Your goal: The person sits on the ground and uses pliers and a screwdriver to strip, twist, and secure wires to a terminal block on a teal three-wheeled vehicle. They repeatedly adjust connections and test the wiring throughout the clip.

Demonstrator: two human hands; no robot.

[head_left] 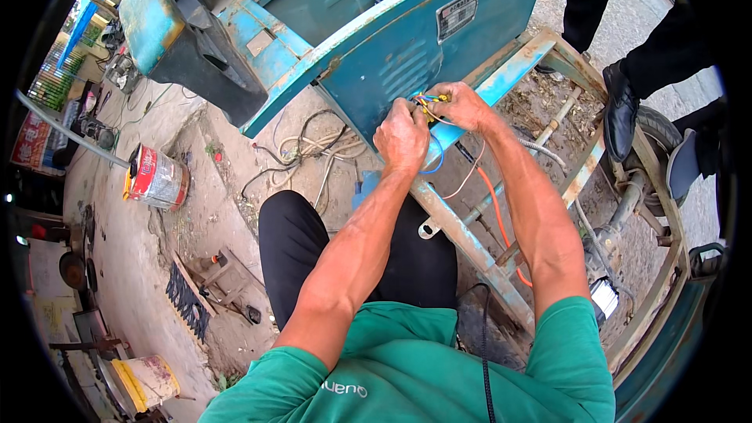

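Observation:
A cluster of coloured wires with yellow connectors [429,100] sits against the lower part of a teal vented metal panel [407,47]. My left hand [399,135] is closed around part of the cluster, its fingertips pinching at the wires. From the right, my right hand [462,108] pinches the same cluster, thumb and fingers close to a yellow connector. Blue, pale and orange wires [489,188] hang below my hands through the rusty teal frame [509,78]. Whether either hand holds a tool among the wires is too small to tell.
Another person's black-clad legs and black shoe [619,110] stand by the frame's right, near a wheel [658,133]. A black seat-like part [205,63] is upper left. Coiled cables [301,153], a paint bucket [157,176], a wooden piece [227,286] and a yellow-rimmed bucket [149,384] lie around the left.

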